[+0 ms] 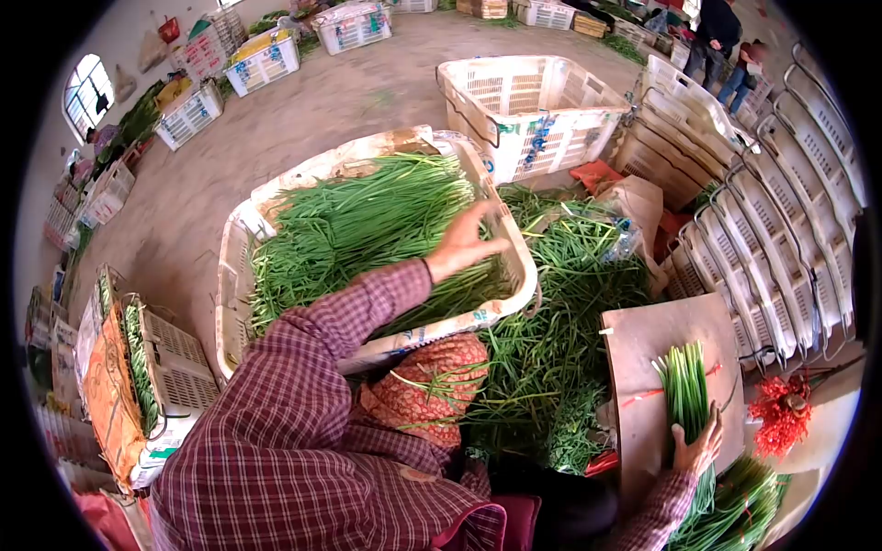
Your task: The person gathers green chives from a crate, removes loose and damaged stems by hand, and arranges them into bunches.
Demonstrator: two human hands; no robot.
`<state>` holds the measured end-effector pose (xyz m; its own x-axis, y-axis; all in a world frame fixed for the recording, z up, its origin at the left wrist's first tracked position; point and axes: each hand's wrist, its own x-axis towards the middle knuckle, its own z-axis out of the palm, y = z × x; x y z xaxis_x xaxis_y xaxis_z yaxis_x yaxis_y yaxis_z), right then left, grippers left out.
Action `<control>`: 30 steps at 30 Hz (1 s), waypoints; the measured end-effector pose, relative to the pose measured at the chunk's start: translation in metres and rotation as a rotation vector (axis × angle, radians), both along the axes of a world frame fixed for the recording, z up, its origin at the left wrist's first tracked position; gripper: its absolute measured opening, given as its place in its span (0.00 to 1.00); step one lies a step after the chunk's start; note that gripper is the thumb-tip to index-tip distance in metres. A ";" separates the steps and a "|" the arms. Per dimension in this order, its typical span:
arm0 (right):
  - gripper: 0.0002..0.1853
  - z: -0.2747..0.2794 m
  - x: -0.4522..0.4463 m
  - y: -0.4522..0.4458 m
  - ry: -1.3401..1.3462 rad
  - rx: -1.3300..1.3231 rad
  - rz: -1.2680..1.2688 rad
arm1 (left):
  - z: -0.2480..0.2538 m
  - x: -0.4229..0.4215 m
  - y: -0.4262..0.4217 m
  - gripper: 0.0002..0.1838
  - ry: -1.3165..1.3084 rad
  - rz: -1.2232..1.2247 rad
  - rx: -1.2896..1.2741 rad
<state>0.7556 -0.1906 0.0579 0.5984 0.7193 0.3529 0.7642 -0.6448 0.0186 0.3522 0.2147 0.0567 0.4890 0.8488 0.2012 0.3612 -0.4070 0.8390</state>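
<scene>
My left hand [464, 243] is over the right side of a white plastic crate [519, 248], its thumb and fingers spread apart. Long green chives [358, 220] fill this crate, their pale ends towards the hand. On a brown board [643, 344] at the right lies a bundle of chives [685, 390], pale ends pointing away from me. My right hand [700, 445] grips the lower part of the bundle, thumb on one side and fingers on the other. A red tie [641, 398] lies across the board, passing under the bundle.
Loose green leaves [570, 275] are heaped between crate and board. Stacked white crates [763, 230] rise at the right, above a bunch of red ties [779, 413]. More tied bundles [735, 505] lie below the board. Another white crate [533, 115] stands behind; people [717, 37] are farther off.
</scene>
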 end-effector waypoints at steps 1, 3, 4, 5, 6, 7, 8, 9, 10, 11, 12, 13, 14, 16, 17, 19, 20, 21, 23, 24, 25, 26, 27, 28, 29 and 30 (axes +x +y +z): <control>0.52 0.003 -0.003 0.001 -0.001 0.052 0.030 | -0.015 -0.023 0.022 0.50 0.141 0.131 0.133; 0.50 0.012 -0.019 0.022 -0.020 0.103 0.120 | -0.032 -0.057 0.058 0.55 0.366 0.213 0.283; 0.49 0.011 -0.025 0.034 0.001 0.153 0.215 | -0.045 -0.064 0.073 0.60 0.443 0.255 0.297; 0.48 0.018 -0.040 0.052 0.024 0.203 0.309 | -0.052 -0.066 0.081 0.60 0.441 0.255 0.290; 0.49 0.020 -0.061 0.071 0.079 0.241 0.367 | -0.060 -0.065 0.089 0.61 0.530 0.270 0.326; 0.49 0.020 -0.081 0.091 0.089 0.210 0.421 | -0.068 -0.065 0.096 0.63 0.618 0.283 0.359; 0.47 0.027 -0.103 0.110 0.067 0.148 0.522 | -0.076 -0.064 0.103 0.63 0.620 0.286 0.359; 0.43 0.043 -0.138 0.132 0.131 0.128 0.588 | -0.078 -0.062 0.108 0.63 0.615 0.285 0.354; 0.40 0.033 -0.154 0.151 0.254 0.227 0.723 | -0.080 -0.061 0.113 0.61 0.656 0.280 0.332; 0.37 0.039 -0.173 0.168 0.330 0.155 0.726 | -0.081 -0.060 0.117 0.59 0.698 0.275 0.311; 0.36 0.040 -0.191 0.184 0.301 0.115 0.772 | -0.083 -0.061 0.118 0.48 0.646 0.296 0.412; 0.34 0.032 -0.202 0.200 0.356 0.122 0.819 | -0.083 -0.061 0.119 0.48 0.643 0.294 0.409; 0.33 0.026 -0.215 0.216 0.399 0.134 0.858 | -0.081 -0.062 0.121 0.42 0.581 0.297 0.418; 0.32 0.022 -0.239 0.251 0.439 0.116 0.929 | -0.075 -0.063 0.119 0.33 0.472 0.319 0.396; 0.33 0.016 -0.251 0.268 0.516 0.106 0.921 | -0.072 -0.066 0.120 0.33 0.469 0.320 0.396; 0.36 -0.003 -0.265 0.301 0.705 0.142 0.994 | -0.071 -0.075 0.122 0.34 0.289 0.342 0.283; 0.36 -0.010 -0.275 0.316 0.803 0.167 0.951 | -0.070 -0.082 0.122 0.34 0.185 0.344 0.361; 0.37 -0.015 -0.286 0.329 0.901 0.190 0.907 | -0.068 -0.089 0.125 0.33 0.150 0.324 0.326; 0.38 -0.022 -0.305 0.355 1.061 0.190 0.730 | -0.051 -0.104 0.114 0.29 -0.018 0.282 0.190; 0.40 -0.031 -0.310 0.369 1.111 0.249 0.707 | -0.058 -0.110 0.119 0.27 -0.086 0.257 0.221; 0.43 -0.048 -0.315 0.383 1.195 0.310 0.698 | -0.053 -0.115 0.116 0.27 -0.087 0.261 0.224; 0.46 -0.051 -0.322 0.392 1.311 0.384 0.672 | -0.045 -0.119 0.110 0.27 -0.151 0.254 0.163; 0.48 -0.056 -0.330 0.400 1.426 0.458 0.641 | -0.041 -0.124 0.107 0.27 -0.216 0.246 0.100; 0.51 -0.067 -0.334 0.410 1.493 0.503 0.646 | -0.050 -0.128 0.111 0.26 -0.281 0.246 0.069; 0.52 -0.076 -0.339 0.416 1.546 0.567 0.629 | -0.047 -0.130 0.109 0.27 -0.377 0.242 0.034; 0.53 -0.084 -0.344 0.423 1.543 0.597 0.619 | -0.045 -0.133 0.105 0.27 -0.379 0.266 0.074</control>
<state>0.4113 0.2321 -0.0261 0.3238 0.9444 0.0568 -0.0310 0.0706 -0.9970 0.2188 0.3193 0.0121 0.1366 0.9114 0.3881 0.1349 -0.4053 0.9042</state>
